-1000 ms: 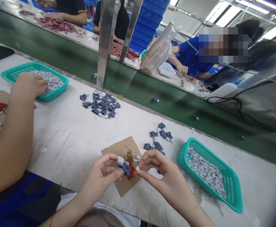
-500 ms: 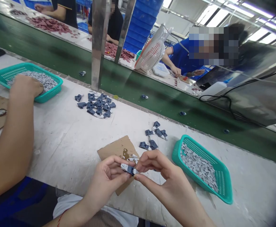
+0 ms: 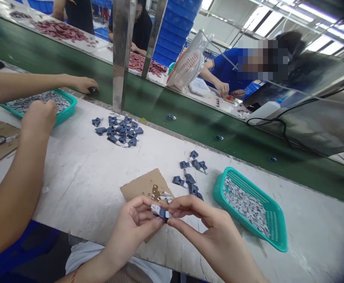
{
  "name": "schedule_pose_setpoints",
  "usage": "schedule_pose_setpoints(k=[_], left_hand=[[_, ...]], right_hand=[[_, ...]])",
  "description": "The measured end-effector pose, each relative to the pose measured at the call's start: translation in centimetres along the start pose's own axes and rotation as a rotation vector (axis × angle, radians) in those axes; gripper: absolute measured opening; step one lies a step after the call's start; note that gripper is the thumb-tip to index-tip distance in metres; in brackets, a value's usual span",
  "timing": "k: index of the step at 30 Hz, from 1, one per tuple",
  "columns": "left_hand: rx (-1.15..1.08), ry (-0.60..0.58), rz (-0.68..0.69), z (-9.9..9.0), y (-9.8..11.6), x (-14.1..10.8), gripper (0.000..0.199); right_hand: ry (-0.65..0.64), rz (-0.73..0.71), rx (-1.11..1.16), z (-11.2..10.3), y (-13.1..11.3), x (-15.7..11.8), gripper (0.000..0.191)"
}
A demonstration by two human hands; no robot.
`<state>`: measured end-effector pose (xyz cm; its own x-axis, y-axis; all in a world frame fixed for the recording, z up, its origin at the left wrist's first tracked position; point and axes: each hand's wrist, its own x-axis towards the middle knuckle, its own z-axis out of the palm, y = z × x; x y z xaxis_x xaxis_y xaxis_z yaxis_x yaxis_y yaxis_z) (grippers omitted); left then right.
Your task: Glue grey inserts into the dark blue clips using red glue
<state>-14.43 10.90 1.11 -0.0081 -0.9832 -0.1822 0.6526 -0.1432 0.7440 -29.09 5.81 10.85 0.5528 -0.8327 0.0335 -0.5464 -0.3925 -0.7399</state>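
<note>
Between the fingertips of my left hand (image 3: 139,216) and my right hand (image 3: 195,220) is a small dark blue plastic part with light grey pieces on it (image 3: 161,212). Both hands pinch it, the left from one side and the right at its other end. Under it lies a piece of brown cardboard (image 3: 136,184) with a glossy brown puddle (image 3: 155,193) and a few loose grey pieces (image 3: 166,196). Just beyond my right hand is a loose group of blue parts (image 3: 190,179). The fingers partly cover the held part.
A green basket of small grey pieces (image 3: 278,220) stands at right. More blue parts (image 3: 121,131) lie left of centre. A co-worker's hand (image 3: 39,114) is at another green basket (image 3: 68,114); another hand (image 3: 85,84) reaches over the green belt (image 3: 148,100). A metal post (image 3: 121,59) rises behind.
My hands keep the blue part in nearly the same place. At left, a co-worker's arm has come in and reaches to the belt. Parts on the belt have shifted slightly left.
</note>
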Motion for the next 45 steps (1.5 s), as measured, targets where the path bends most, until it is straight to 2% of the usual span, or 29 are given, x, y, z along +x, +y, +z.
schedule_pose_setpoints(k=[3,9,12,17,21,24,30,32,34,40,42,45], left_hand=[[0.0,-0.02,0.003,0.0,0.0,-0.1,0.019],[-0.002,-0.005,0.032,0.0,0.0,-0.3,0.016],[-0.027,-0.036,0.071,0.1,0.2,-0.3,0.014],[-0.019,-0.106,0.105,-0.1,0.6,-0.2,0.017],[0.03,-0.135,0.076,-0.5,0.9,-0.2,0.015],[0.056,-0.138,0.052,-0.5,0.9,-0.1,0.013],[-0.002,-0.137,0.035,0.0,1.2,0.4,0.017],[-0.014,-0.138,0.013,0.4,1.3,0.6,0.017],[-0.025,-0.148,-0.002,0.8,1.3,0.7,0.016],[-0.036,-0.126,-0.016,1.2,0.7,1.3,0.018],[-0.033,-0.118,-0.022,1.3,0.8,1.6,0.017],[-0.047,-0.125,-0.039,1.7,1.3,2.0,0.016]], right_hand=[[-0.012,0.06,0.109,0.0,0.1,0.1,0.005],[-0.024,0.15,0.279,0.2,1.2,-0.1,0.006],[-0.054,0.23,0.436,0.5,1.8,-0.1,0.005],[-0.146,0.388,0.839,1.0,2.2,0.1,0.014],[-0.159,0.394,0.958,1.3,1.8,0.0,0.02],[-0.153,0.391,0.978,1.6,1.9,-0.1,0.02],[-0.055,0.316,1.045,2.6,2.9,-0.5,0.023],[-0.011,0.26,1.004,3.1,3.2,-0.5,0.036],[0.024,0.217,0.913,3.8,3.2,-0.3,0.04],[0.131,0.168,0.774,5.0,2.7,0.1,0.031],[0.158,0.174,0.743,5.0,2.8,0.2,0.031],[0.124,0.251,0.773,4.7,3.1,0.2,0.034]])
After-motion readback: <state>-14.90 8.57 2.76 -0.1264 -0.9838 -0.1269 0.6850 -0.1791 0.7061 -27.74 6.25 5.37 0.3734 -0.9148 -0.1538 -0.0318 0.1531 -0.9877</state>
